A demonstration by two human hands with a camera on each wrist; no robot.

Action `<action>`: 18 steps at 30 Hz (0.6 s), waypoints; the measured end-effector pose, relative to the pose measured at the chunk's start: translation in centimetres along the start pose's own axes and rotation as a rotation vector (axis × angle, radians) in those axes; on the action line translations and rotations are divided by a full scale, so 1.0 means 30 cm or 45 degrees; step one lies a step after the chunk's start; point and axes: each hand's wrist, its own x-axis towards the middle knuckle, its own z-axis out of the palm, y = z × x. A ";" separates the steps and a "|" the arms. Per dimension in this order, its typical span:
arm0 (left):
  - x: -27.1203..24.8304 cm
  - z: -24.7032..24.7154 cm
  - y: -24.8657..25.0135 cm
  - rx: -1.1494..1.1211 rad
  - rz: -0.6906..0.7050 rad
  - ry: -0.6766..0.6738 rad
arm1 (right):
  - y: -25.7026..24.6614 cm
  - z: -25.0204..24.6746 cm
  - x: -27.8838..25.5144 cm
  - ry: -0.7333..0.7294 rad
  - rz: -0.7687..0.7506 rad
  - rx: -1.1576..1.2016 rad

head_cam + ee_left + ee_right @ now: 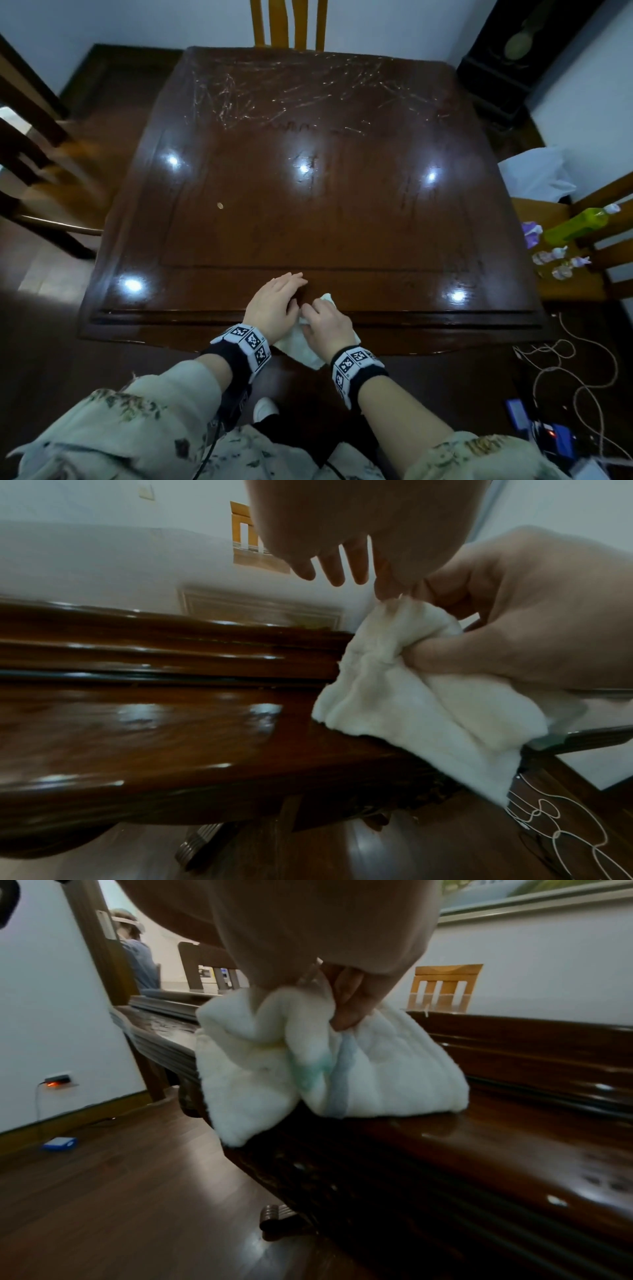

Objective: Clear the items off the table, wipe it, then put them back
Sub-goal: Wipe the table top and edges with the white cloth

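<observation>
Both forearms reach forward, a marker band on each wrist. The left hand (274, 305) lies palm down with straight fingers (356, 561). Just beside it, the right hand (327, 327) curls its fingers (349, 999) closed in a grip.

From the head view I see a dim room lit from overhead: five hard white glints sit on the polished table (342, 219), and fine scratches catch the light along its far side. The wide lens bows the table's edges and stretches the corners, where the chair (41, 164) on the left smears with motion blur and the floor falls into deep shadow. Both wrist views are soft and noisy, the close-up skin of each hand out of focus at the top, the white cloth (329, 1064) the brightest thing, and the table's near edge streaked with blur and small reflections.
</observation>
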 end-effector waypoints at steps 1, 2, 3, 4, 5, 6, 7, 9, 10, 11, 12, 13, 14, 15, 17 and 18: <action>0.013 0.014 0.027 0.000 0.016 -0.007 | 0.033 -0.019 -0.015 0.009 0.022 -0.013; 0.027 0.029 0.055 0.002 0.031 -0.014 | 0.073 -0.037 -0.033 0.023 0.043 -0.022; 0.042 0.045 0.088 0.006 0.046 -0.021 | 0.123 -0.057 -0.056 0.039 0.063 -0.026; 0.057 0.063 0.124 0.010 0.060 -0.025 | 0.179 -0.078 -0.081 0.052 0.086 -0.029; 0.072 0.084 0.162 0.013 0.075 -0.030 | 0.239 -0.101 -0.109 0.063 0.116 -0.041; 0.088 0.108 0.204 0.014 0.090 -0.035 | 0.303 -0.126 -0.139 0.071 0.153 -0.057; 0.105 0.134 0.249 0.014 0.107 -0.045 | 0.369 -0.153 -0.170 0.076 0.197 -0.072; 0.140 0.193 0.342 0.016 0.144 -0.079 | 0.495 -0.211 -0.227 0.071 0.298 -0.074; 0.159 0.224 0.388 0.016 0.160 -0.094 | 0.553 -0.239 -0.253 0.062 0.355 -0.072; 0.182 0.255 0.436 0.015 0.178 -0.103 | 0.611 -0.264 -0.280 0.059 0.402 -0.073; 0.205 0.286 0.484 0.016 0.195 -0.109 | 0.667 -0.287 -0.305 0.057 0.437 -0.076; 0.226 0.318 0.532 0.020 0.211 -0.114 | 0.721 -0.309 -0.330 0.050 0.480 -0.076; 0.247 0.349 0.579 0.024 0.224 -0.121 | 0.773 -0.332 -0.353 0.044 0.538 -0.075; 0.265 0.379 0.624 0.029 0.233 -0.132 | 0.822 -0.356 -0.373 0.021 0.601 -0.085; 0.293 0.433 0.698 0.041 0.249 -0.155 | 0.910 -0.400 -0.412 -0.021 0.690 -0.095; 0.303 0.457 0.728 0.049 0.254 -0.167 | 0.950 -0.418 -0.434 -0.011 0.712 -0.093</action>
